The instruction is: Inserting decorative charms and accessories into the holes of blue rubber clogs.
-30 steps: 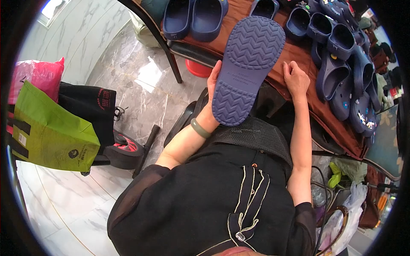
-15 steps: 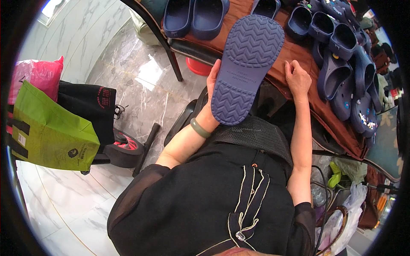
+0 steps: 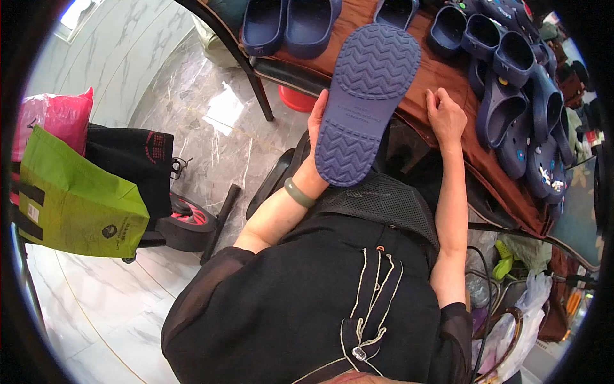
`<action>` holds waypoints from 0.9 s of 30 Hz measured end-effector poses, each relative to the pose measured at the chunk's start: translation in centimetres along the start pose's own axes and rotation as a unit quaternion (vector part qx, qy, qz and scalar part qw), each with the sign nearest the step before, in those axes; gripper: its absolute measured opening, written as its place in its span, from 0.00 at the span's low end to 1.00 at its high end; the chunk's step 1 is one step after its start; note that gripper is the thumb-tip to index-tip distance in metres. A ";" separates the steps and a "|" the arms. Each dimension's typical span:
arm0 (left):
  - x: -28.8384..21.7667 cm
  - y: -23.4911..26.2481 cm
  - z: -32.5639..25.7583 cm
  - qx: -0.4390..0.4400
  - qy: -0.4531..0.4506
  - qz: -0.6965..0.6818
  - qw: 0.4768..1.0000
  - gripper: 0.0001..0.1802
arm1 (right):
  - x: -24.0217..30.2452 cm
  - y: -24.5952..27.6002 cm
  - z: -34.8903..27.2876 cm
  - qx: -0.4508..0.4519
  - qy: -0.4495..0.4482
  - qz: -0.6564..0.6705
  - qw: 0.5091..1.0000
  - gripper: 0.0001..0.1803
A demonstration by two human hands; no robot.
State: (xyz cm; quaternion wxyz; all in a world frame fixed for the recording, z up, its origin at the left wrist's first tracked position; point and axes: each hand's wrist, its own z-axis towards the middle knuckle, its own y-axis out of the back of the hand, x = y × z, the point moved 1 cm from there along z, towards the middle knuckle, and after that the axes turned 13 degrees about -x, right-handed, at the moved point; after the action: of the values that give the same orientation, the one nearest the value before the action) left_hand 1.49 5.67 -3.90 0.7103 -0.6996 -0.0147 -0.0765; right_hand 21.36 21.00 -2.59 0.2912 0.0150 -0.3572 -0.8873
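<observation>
A navy blue clog (image 3: 368, 105) faces me sole first, its zigzag tread and smooth middle band in full view. My left hand (image 3: 316, 137) is closed around its left edge near the heel, with most of the fingers hidden behind the sole. A pale green bangle (image 3: 299, 192) circles that wrist. To the right of the clog, my right hand (image 3: 446, 120) is curled shut over the edge of a brown cloth (image 3: 419, 83). Whatever its fingers hold, if anything, cannot be made out.
A pair of navy clogs (image 3: 284, 25) stands on the cloth-covered surface at far left. Several more clogs (image 3: 502, 105), some with charms, are heaped at right. A green bag (image 3: 73, 198) and a pink package (image 3: 54, 121) hang at left. A red stool (image 3: 296, 99) sits underneath.
The held clog has shifted slightly left, together with my left hand. My right hand stays in nearly the same place, still curled.
</observation>
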 end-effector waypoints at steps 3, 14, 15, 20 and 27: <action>0.0 0.1 0.0 0.009 0.002 -0.001 1.000 0.28 | 0.0 0.0 0.0 -0.002 0.004 -0.001 1.000 0.16; 0.1 0.1 -0.2 -0.001 0.006 0.004 1.000 0.28 | 0.1 0.1 -0.1 0.003 -0.005 -0.004 1.000 0.17; 0.1 0.1 -0.2 -0.015 0.002 0.008 1.000 0.28 | 0.1 0.1 -0.1 0.002 -0.005 -0.005 1.000 0.17; 0.0 0.1 -0.2 -0.031 -0.008 0.015 0.999 0.29 | 0.2 0.1 -0.1 0.002 -0.002 -0.009 1.000 0.17; 0.4 -0.2 -0.2 -0.021 -0.009 -0.001 1.000 0.28 | -0.1 -0.1 -0.2 -0.001 0.002 -0.009 1.000 0.17</action>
State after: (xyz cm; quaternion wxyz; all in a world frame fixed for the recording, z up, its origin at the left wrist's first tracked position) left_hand 1.80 5.42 -3.67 0.6949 -0.7153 -0.0200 -0.0711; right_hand 21.42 20.98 -2.83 0.2839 0.0196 -0.3560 -0.8901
